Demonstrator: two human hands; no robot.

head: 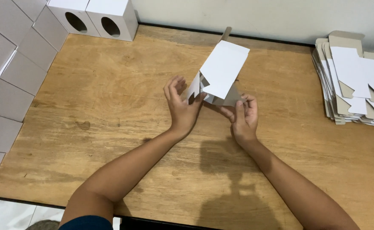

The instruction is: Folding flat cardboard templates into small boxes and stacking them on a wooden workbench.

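A white cardboard carton (221,70), partly folded into a box shape, is held above the wooden table (110,106) between both hands. My left hand (180,106) touches its near left flap with the thumb, the other fingers spread apart. My right hand (243,116) pinches the lower right edge of the carton with curled fingers. The carton tilts away from me, with its open end toward my hands and a grey-brown flap sticking out at its far top.
A stack of flat unfolded cartons (355,81) lies at the table's right edge. Two assembled white boxes with oval holes (95,17) stand at the back left. Rows of finished grey-white boxes (8,81) fill the left side.
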